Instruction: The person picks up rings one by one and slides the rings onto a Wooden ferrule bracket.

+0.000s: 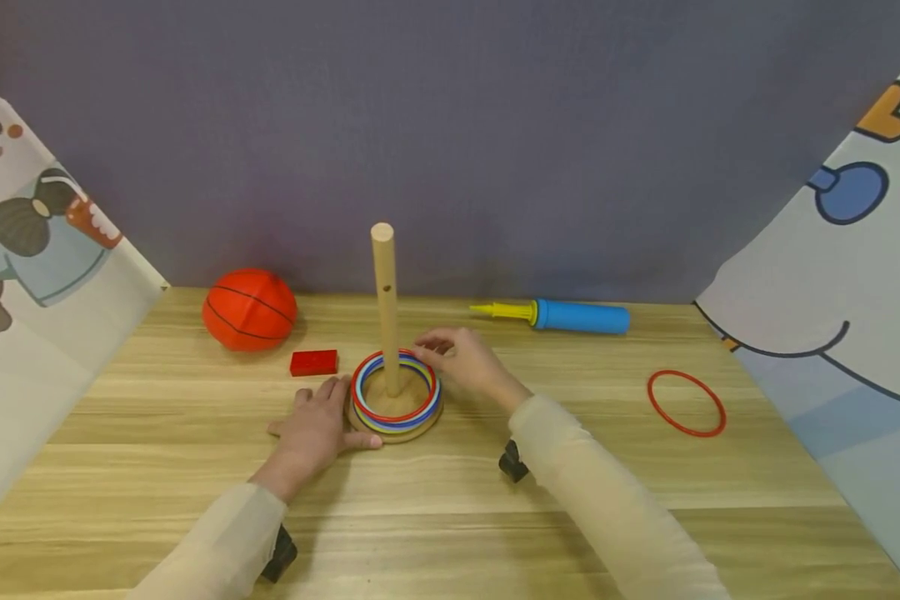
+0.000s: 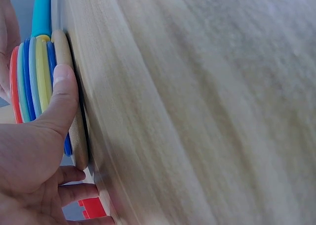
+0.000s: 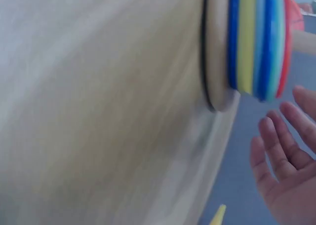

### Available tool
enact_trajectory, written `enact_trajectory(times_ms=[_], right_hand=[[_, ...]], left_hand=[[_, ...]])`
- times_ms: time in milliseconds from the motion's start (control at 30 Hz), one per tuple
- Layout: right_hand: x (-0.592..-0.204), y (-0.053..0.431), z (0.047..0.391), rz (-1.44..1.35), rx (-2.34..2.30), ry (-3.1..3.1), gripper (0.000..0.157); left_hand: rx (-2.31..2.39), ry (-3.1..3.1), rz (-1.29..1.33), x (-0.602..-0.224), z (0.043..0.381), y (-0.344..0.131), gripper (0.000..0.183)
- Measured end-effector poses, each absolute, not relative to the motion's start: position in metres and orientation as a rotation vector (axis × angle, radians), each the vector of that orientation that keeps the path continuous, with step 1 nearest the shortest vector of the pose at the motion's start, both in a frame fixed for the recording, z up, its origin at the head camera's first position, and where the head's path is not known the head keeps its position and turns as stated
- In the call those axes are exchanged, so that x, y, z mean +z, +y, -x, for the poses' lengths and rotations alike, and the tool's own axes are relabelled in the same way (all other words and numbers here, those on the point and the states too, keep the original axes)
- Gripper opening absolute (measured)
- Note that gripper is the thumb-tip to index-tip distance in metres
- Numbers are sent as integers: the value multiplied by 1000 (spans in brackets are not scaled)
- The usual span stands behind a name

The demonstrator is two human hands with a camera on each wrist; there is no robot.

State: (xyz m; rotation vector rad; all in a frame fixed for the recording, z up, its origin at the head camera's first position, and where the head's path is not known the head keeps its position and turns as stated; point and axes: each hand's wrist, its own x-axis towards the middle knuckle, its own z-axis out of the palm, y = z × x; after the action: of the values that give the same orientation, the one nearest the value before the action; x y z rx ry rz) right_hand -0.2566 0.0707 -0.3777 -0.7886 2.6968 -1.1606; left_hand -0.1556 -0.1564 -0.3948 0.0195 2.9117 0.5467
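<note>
A wooden peg [image 1: 386, 308] rises from a round wooden base [image 1: 412, 432]. Around its foot lies a stack of colored rings, with a red ring [image 1: 356, 379] on top and teal, blue and yellow rings [image 2: 42, 76] beneath. My left hand [image 1: 311, 429] rests against the base's left and front edge, fingers spread; its thumb [image 2: 63, 89] lies along the rim in the left wrist view. Beside the stack's right back edge is my right hand [image 1: 468, 362], fingers loosely bent. In the right wrist view these fingers [image 3: 276, 151] hold nothing and appear apart from the rings.
Another red ring [image 1: 686, 403] lies on the table at the right. A blue hand pump [image 1: 581, 317] with a yellow nozzle sits at the back. On the left are a red ball [image 1: 250, 310] and a small red block [image 1: 314, 362]. A grey panel [image 1: 450, 150] closes off the back.
</note>
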Motion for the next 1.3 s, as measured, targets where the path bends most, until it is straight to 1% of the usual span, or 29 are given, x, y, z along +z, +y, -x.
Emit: enact_trajectory(times_ms=[200, 533, 867, 1300], right_hand=[[-366, 93, 254, 868, -1120, 2633, 31], [-346, 139, 240, 856, -1155, 2647, 33], [-331, 197, 222, 784, -1074, 2745, 37], [-332, 271, 198, 634, -1070, 2857, 38]], left_hand=[[545, 2911, -18, -396, 155, -157, 115], [562, 2922, -34, -395, 155, -156, 116], [563, 2934, -52, -396, 154, -156, 115], [561, 2934, -67, -397, 155, -157, 117]])
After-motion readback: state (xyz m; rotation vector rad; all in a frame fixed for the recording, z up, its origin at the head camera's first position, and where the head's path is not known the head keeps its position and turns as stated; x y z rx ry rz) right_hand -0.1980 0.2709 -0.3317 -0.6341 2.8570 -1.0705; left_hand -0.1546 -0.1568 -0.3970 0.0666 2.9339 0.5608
